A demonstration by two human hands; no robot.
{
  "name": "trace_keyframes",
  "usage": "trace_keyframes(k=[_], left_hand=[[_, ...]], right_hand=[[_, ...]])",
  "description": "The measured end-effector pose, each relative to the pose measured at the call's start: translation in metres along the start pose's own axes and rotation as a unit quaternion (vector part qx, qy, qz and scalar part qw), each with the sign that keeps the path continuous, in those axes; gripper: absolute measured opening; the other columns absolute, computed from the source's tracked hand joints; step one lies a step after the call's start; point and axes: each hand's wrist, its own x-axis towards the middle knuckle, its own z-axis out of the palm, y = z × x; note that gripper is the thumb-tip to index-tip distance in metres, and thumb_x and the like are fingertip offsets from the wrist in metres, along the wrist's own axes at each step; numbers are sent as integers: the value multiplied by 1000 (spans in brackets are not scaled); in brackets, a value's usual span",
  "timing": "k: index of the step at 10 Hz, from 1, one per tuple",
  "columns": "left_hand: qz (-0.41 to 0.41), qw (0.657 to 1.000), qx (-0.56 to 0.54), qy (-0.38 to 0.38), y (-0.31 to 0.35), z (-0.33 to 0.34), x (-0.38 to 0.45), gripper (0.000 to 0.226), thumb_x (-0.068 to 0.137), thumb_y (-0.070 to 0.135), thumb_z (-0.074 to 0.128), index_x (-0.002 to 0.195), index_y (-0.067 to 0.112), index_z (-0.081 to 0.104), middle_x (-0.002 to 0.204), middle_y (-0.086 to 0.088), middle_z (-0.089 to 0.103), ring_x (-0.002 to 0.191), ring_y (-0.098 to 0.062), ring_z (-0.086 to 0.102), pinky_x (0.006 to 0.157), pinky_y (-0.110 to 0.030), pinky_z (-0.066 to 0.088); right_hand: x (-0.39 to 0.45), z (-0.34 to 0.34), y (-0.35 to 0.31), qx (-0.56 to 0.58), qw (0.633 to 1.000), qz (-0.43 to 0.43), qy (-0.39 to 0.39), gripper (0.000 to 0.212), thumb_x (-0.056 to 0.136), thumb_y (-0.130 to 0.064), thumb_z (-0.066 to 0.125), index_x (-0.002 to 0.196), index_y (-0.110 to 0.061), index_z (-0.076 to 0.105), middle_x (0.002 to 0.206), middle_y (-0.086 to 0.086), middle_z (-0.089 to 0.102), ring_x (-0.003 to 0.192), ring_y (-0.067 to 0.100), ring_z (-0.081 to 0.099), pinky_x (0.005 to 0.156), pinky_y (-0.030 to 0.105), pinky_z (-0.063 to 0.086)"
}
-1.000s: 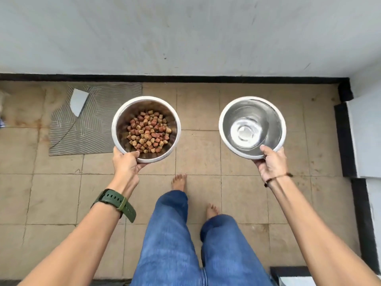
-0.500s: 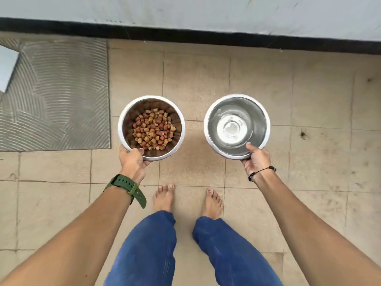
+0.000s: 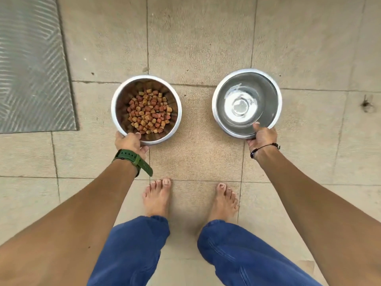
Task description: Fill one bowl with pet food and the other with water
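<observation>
Hands hold two steel bowls over the tiled floor (image 3: 202,38). Left hand (image 3: 129,142) grips the near rim of the food bowl (image 3: 118,100), which holds kibble (image 3: 149,111). Right hand (image 3: 261,138) pinches the near rim of the water bowl (image 3: 276,100), thumb inside. Grey mat (image 3: 31,69) lies far left.

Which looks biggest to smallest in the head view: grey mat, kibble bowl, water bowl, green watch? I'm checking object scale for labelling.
1. Grey mat, though cut off by the frame.
2. Kibble bowl and water bowl: they look alike, so no ranking between them.
3. Green watch.
</observation>
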Motion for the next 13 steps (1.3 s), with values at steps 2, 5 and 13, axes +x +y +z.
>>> trace_keyframes(k=[2, 5, 13], left_hand=[[192, 958, 186, 103, -24, 28, 6, 34, 92, 33, 18, 111, 23, 45, 105, 1, 45, 111, -26, 46, 91, -35, 30], [219, 957, 184, 49, -40, 0, 20, 26, 75, 11, 47, 99, 20, 45, 86, -4, 65, 75, -26, 63, 60, -37, 52], [210, 965, 66, -143, 211, -79, -568, 14, 96, -1, 39, 100, 5, 50, 84, -3, 48, 62, -17, 56, 59, -25, 50]], right_hand=[[12, 1, 13, -53, 998, 6, 25, 26, 90, 2, 53, 85, -23, 50, 73, -4, 55, 101, 32, 61, 100, 61, 36], [-1, -5, 8, -126, 990, 49, 33, 10, 90, -2, 58, 93, -10, 53, 88, 3, 59, 66, 12, 56, 52, 19, 48], [-388, -143, -230, -141, 985, -87, -54, 32, 86, 10, 41, 64, -9, 56, 62, 6, 53, 50, 14, 49, 46, 19, 45]])
